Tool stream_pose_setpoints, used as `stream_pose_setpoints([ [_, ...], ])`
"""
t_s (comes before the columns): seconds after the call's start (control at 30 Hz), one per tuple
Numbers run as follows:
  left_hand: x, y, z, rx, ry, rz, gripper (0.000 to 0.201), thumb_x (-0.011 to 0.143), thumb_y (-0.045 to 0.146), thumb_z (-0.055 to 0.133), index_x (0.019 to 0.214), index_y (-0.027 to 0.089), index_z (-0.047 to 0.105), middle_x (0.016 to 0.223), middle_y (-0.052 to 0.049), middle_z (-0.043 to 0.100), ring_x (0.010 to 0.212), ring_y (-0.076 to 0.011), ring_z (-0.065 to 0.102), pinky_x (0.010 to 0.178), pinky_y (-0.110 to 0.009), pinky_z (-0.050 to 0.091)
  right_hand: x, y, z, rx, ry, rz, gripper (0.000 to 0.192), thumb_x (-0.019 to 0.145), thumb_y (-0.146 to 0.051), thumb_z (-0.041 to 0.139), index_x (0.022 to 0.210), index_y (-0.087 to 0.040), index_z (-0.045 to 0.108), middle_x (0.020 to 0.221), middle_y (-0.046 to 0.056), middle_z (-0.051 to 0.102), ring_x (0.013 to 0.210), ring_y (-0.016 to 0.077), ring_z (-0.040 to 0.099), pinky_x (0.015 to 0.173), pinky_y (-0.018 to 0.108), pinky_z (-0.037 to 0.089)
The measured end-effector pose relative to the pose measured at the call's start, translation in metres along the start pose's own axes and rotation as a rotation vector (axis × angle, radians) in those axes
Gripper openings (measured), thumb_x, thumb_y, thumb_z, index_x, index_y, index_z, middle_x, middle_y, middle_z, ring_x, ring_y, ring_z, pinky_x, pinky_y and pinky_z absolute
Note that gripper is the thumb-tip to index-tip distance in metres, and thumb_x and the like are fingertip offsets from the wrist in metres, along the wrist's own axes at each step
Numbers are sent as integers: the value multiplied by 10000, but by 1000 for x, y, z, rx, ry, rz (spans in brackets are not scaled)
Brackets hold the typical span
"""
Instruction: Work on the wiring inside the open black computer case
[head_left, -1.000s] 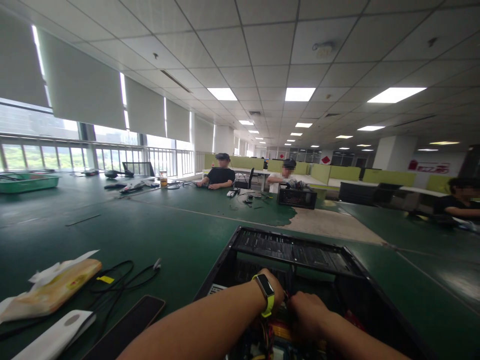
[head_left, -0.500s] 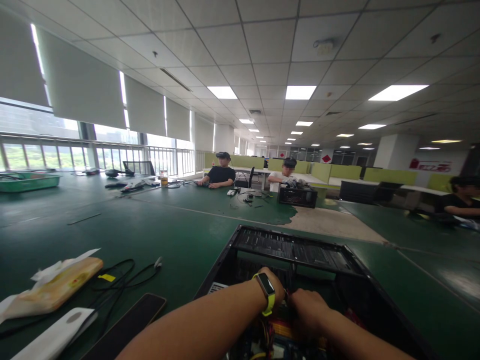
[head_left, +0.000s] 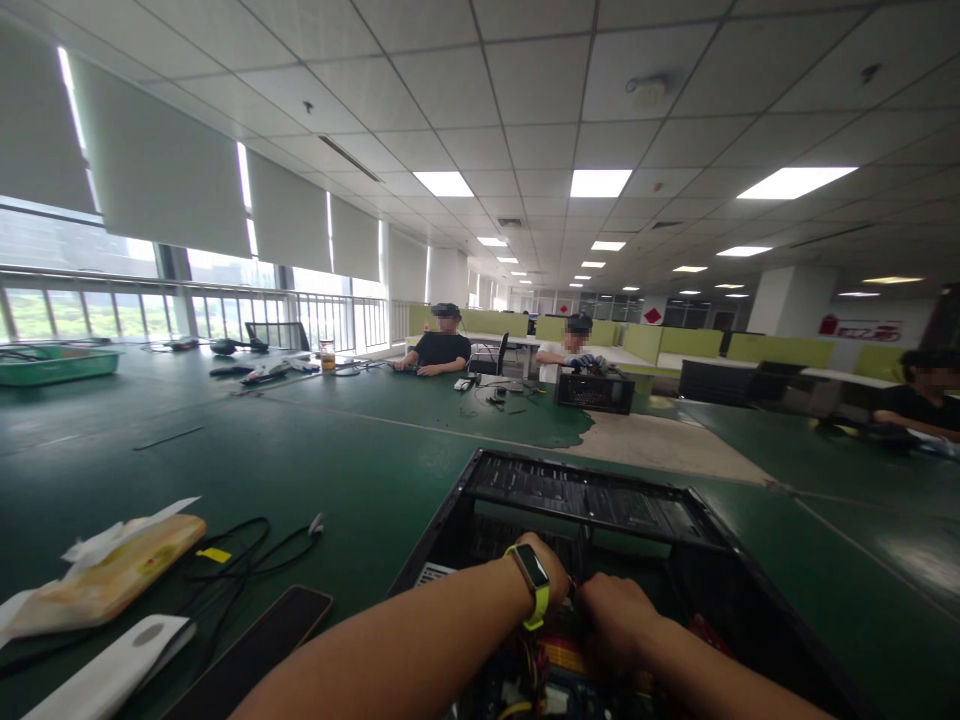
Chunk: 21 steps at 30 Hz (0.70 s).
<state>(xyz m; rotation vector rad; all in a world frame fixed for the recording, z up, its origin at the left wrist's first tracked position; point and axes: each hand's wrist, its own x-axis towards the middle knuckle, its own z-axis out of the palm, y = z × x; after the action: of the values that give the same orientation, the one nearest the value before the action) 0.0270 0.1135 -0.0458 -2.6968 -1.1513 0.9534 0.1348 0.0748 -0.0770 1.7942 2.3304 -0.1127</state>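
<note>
A black open computer case [head_left: 585,500] lies in front of me on the green table, with its slatted panel at the far end. My left hand [head_left: 550,562], below a smartwatch with a yellow-green band [head_left: 532,578], reaches inside the case with fingers curled down out of sight. Close beside it, my right hand [head_left: 611,605] is closed in a fist-like pinch. Whatever the two hands grip between them is too small and hidden to make out. Under my wrists run red and yellow cables [head_left: 562,655] above circuit boards.
On the left lie a soft tissue pack [head_left: 142,565], a black cable [head_left: 247,545], a dark phone [head_left: 262,650] and a white flat object [head_left: 112,670]. A green basket [head_left: 60,368] stands far left. Across the table sit two people, one at another case [head_left: 596,392]; a third sits far right.
My hands stay in nearly the same place inside the case. Across the table, the person's gloved hands have shifted slightly over the other case.
</note>
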Motion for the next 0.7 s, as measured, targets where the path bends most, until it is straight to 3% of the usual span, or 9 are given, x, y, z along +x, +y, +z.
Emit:
stream_pose_setpoints([
  [0.3, -6, 1, -4, 10, -19, -7, 460, 652, 344, 635, 1065, 145, 605, 1118, -106, 618, 1027, -300, 551, 839, -452, 450, 0, 0, 0, 6, -9, 22, 342, 525, -196, 634, 859, -139, 683, 910, 150, 669, 833, 332, 625, 700, 400, 504],
  [0.6, 3, 2, 5, 16, 17, 21, 467, 639, 309, 634, 1073, 138, 603, 1099, -106, 627, 1014, -299, 552, 822, -458, 461, -1, -4, 4, 28, -23, 23, 355, 545, -194, 647, 893, -130, 674, 958, 162, 654, 883, 342, 609, 741, 414, 486],
  [0.7, 11, 6, 11, 13, 33, 28, 494, 632, 300, 638, 1095, 132, 594, 1093, -128, 626, 1005, -317, 550, 780, -466, 476, -8, -1, -13, 44, -84, -18, 350, 554, -209, 662, 893, -125, 671, 958, 156, 652, 893, 344, 601, 739, 414, 476],
])
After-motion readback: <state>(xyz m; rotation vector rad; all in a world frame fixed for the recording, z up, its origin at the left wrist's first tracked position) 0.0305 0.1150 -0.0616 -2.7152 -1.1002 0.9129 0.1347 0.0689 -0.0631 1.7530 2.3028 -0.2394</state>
